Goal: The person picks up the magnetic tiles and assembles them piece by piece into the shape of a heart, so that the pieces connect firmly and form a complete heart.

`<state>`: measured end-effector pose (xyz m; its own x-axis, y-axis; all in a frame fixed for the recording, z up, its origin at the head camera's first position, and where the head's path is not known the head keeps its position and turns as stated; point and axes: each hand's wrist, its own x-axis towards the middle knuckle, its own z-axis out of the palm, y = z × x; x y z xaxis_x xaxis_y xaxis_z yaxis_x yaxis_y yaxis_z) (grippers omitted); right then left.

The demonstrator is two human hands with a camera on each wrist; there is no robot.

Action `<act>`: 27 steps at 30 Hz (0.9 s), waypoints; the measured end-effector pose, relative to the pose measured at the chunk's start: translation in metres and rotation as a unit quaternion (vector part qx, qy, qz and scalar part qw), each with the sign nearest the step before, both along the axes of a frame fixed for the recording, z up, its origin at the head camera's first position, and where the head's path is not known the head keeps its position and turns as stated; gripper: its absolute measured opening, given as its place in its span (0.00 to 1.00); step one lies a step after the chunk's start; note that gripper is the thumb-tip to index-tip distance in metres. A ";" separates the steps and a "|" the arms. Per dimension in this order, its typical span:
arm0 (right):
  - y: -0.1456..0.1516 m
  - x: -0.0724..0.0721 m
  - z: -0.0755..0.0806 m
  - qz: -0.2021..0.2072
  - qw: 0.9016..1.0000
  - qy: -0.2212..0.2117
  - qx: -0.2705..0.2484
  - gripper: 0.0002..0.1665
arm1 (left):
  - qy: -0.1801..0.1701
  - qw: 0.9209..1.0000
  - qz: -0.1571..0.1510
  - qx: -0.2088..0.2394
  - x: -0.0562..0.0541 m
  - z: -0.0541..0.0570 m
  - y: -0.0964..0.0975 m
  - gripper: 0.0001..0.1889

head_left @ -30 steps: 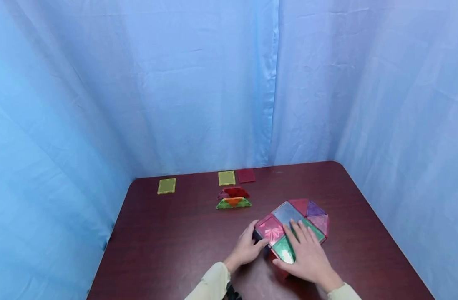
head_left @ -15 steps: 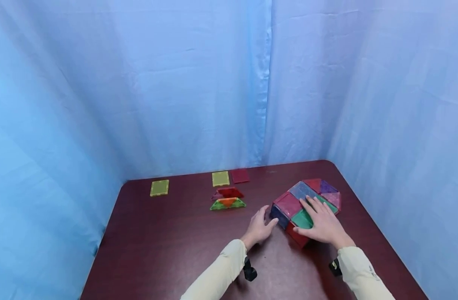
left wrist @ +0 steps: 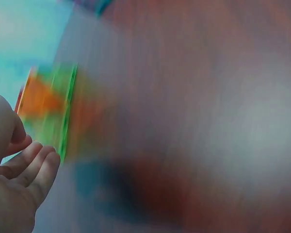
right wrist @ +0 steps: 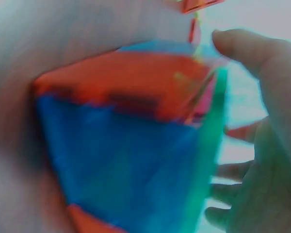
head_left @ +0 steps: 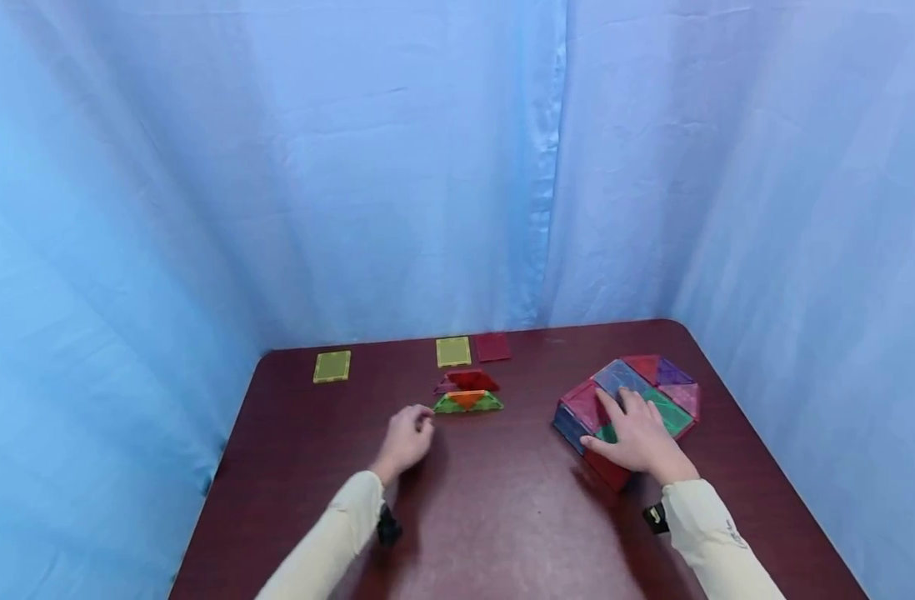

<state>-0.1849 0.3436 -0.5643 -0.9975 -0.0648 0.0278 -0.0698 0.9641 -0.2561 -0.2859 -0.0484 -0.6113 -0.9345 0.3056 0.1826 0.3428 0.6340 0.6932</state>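
My left hand (head_left: 407, 439) is just beside the left end of a standing trapezoid of green and orange magnetic tiles (head_left: 468, 402). In the left wrist view its fingertips (left wrist: 49, 159) come right at the green edge, fingers bent a little, nothing seen between them. Behind that piece stands a similar red and pink trapezoid (head_left: 468, 382). On the right, my right hand (head_left: 641, 437) rests with spread fingers on top of a box-like structure of magnetic tiles (head_left: 581, 402). Its top has pink, blue and green tiles; its sides show dark blue and red. The hand hides part of the top.
Two yellow square tiles (head_left: 332, 367) lie flat near the table's back edge, one far left and one nearer the middle. A magenta square tile (head_left: 492, 347) lies beside the second. Blue curtains (head_left: 397, 183) surround the dark red wooden table (head_left: 502, 517).
My left hand has left the structure and moved left to the green and orange trapezoid. The structure was pushed away and rightward, and my right hand has stayed on its top.
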 end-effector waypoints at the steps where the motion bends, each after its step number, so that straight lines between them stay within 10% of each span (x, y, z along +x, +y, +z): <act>1: -0.006 -0.003 0.004 0.010 1.000 -0.002 0.002 0.54 | -0.001 1.000 0.010 -0.015 -0.009 0.002 -0.012 0.14; 13: -0.108 -0.066 0.011 0.137 0.979 0.153 0.020 0.26 | -0.092 0.979 0.086 -0.160 -0.085 0.054 -0.092 0.25; 27: -0.158 -0.070 -0.034 0.162 0.972 0.161 0.050 0.21 | -0.213 0.933 0.067 -0.284 -0.101 0.028 -0.114 0.33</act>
<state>-0.2552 0.1860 -0.5984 -0.8652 -0.3922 0.3124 -0.4345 0.8974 -0.0769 -0.3868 -0.1621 -0.5829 -0.9219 0.1162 -0.3695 0.0052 0.9576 0.2881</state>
